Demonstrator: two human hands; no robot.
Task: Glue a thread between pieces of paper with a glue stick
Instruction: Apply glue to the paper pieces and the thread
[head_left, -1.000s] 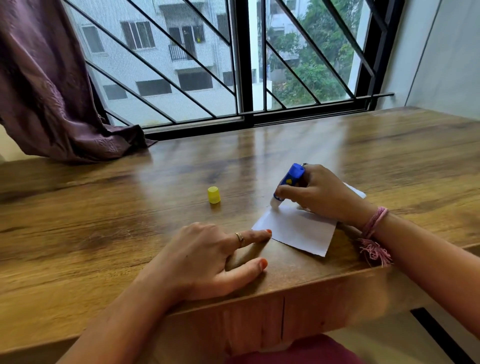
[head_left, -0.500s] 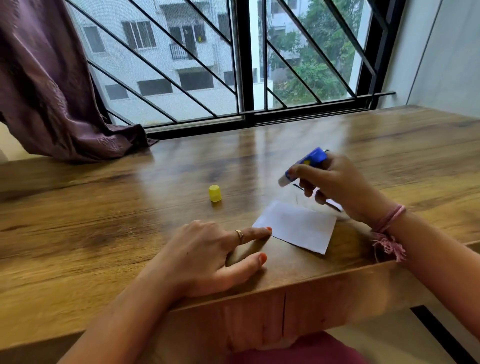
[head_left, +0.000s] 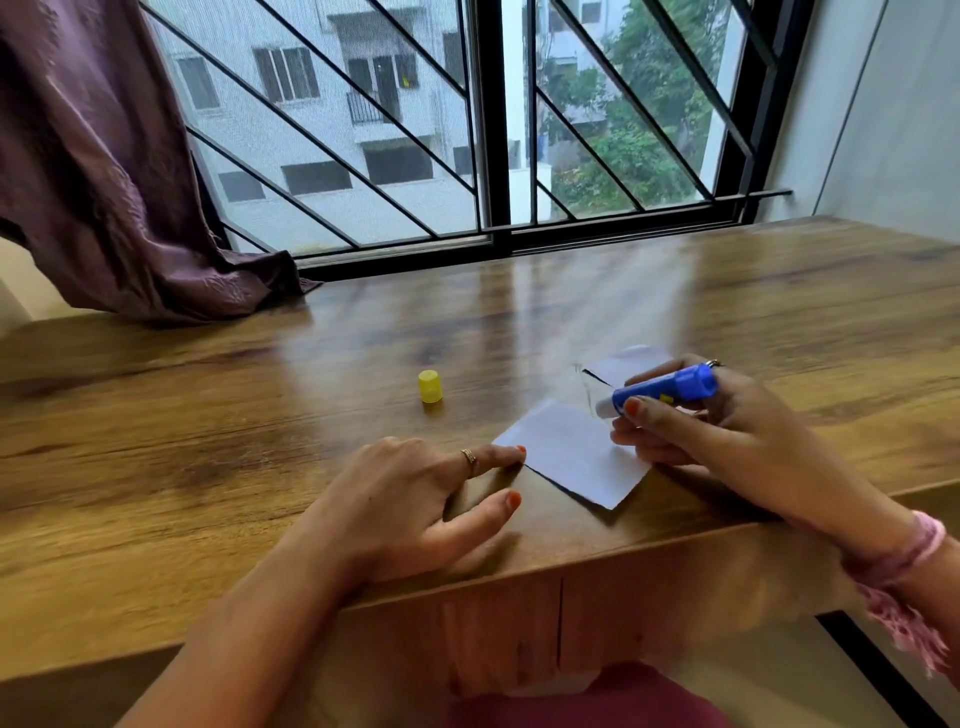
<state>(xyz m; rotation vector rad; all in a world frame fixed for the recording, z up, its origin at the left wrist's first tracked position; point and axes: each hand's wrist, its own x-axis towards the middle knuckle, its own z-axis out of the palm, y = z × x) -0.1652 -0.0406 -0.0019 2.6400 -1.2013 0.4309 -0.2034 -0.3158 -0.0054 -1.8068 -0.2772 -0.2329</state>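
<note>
Behind right hand (head_left: 727, 431) — second paper (head_left: 631, 364), half-hidden

Right hand (head_left: 727, 431) and glue stick (head_left: 660, 391) motion-blurred, thread (head_left: 589, 387) a faint dark line too thin to trace, second paper (head_left: 631, 364) partly hidden behind the stick and fingers, wristband tassel (head_left: 904, 629) smeared, both forearms cut off by frame edges.
</note>
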